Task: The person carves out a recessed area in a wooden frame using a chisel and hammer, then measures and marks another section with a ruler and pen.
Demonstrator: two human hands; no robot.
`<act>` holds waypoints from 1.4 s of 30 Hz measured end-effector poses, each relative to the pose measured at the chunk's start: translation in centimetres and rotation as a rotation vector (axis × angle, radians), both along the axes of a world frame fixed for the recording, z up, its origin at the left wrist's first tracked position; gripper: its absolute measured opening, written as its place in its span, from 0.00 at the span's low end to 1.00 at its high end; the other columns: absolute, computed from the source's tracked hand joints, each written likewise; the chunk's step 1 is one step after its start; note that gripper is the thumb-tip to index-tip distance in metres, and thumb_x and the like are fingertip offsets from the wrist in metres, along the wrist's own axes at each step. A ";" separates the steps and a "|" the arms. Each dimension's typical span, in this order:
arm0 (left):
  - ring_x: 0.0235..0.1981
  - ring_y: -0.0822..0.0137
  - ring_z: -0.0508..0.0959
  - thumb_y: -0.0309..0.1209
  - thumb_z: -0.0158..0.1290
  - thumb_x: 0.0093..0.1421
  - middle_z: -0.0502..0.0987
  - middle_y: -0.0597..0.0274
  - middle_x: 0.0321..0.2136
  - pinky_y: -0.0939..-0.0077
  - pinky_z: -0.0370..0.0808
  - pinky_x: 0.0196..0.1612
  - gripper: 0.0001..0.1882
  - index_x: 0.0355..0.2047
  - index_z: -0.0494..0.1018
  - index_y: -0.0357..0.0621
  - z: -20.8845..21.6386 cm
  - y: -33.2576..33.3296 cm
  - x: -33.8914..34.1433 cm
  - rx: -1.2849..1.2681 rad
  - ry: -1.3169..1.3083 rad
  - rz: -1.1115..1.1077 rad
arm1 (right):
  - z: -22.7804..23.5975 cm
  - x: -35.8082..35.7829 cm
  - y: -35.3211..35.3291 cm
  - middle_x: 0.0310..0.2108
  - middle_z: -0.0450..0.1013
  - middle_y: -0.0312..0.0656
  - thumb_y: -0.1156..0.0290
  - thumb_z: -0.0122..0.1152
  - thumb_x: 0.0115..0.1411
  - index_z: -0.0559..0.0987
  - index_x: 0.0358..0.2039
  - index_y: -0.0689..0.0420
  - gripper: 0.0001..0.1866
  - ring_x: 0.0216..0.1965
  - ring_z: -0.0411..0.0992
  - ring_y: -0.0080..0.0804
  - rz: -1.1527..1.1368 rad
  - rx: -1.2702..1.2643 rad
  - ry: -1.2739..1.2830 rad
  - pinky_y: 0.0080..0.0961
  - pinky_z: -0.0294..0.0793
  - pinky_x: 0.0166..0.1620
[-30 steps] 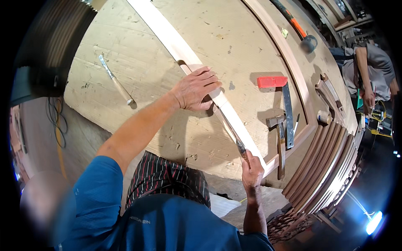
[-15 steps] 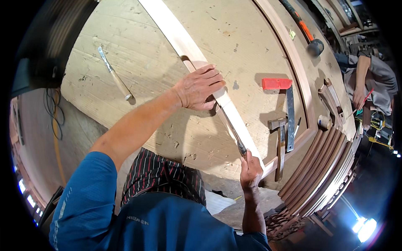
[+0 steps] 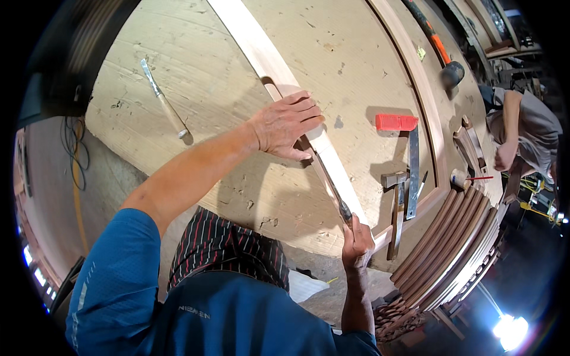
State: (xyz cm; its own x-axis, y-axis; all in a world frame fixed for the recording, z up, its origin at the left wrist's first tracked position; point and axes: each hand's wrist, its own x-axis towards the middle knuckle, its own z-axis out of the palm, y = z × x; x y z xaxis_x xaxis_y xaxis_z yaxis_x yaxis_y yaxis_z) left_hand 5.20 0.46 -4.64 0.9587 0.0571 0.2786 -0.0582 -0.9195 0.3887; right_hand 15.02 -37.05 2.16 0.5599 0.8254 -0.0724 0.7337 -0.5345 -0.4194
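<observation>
A long pale wooden board point(image 3: 261, 53) runs aslant over the tabletop, with a slot cut along its near edge. My left hand point(image 3: 288, 124) is closed over the middle of this board, fingers across the top and thumb on the near side. In my right hand point(image 3: 357, 240), by the board's near end, is a chisel point(image 3: 345, 209) with a dark ferrule; my fingers hide its handle. Its blade lies along the board's near edge, pointing away from me. Where the tip meets the wood is hard to make out.
A second chisel point(image 3: 163, 98) lies at left. At right are a red-handled try square point(image 3: 396, 123), a hammer point(image 3: 396, 219), a wooden frame point(image 3: 436, 136), a black-headed mallet point(image 3: 452, 74) and stacked wooden strips point(image 3: 445, 237). Beyond them a co-worker's hand point(image 3: 506, 155) hovers near a red pencil point(image 3: 480, 178).
My hands keep nearly the same places on the board and chisel. The co-worker has let go of the red pencil, which now lies beside the small round pot. The view has shifted slightly.
</observation>
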 end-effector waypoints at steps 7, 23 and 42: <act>0.60 0.59 0.70 0.63 0.65 0.48 0.74 0.59 0.49 0.57 0.54 0.77 0.43 0.54 0.72 0.43 -0.3 -0.1 0.0 -0.004 0.001 0.008 | 0.1 -0.4 -0.1 0.34 0.79 0.51 0.79 0.68 0.58 0.82 0.53 0.66 0.21 0.34 0.78 0.48 -0.019 -0.031 0.021 0.39 0.78 0.38; 0.59 0.60 0.71 0.65 0.69 0.40 0.74 0.60 0.49 0.58 0.54 0.77 0.49 0.54 0.72 0.43 -0.5 0.0 -0.2 0.012 -0.023 0.014 | -0.7 0.5 -0.5 0.33 0.78 0.50 0.77 0.69 0.59 0.82 0.54 0.64 0.21 0.33 0.78 0.48 -0.002 0.002 0.001 0.39 0.78 0.37; 0.60 0.60 0.70 0.63 0.70 0.44 0.73 0.61 0.52 0.59 0.55 0.76 0.49 0.57 0.71 0.43 -0.5 -0.1 -0.2 0.029 0.032 0.001 | -0.8 0.2 -0.9 0.35 0.78 0.51 0.80 0.66 0.60 0.78 0.60 0.63 0.25 0.35 0.78 0.46 0.015 -0.020 0.044 0.37 0.77 0.40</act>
State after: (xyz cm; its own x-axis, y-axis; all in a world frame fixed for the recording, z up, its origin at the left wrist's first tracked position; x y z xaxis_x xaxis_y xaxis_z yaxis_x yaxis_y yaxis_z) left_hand 5.00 0.40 -5.15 0.9670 0.0505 0.2498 -0.0452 -0.9306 0.3631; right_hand 15.25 -37.94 1.40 0.5436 0.8317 -0.1128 0.7227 -0.5322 -0.4409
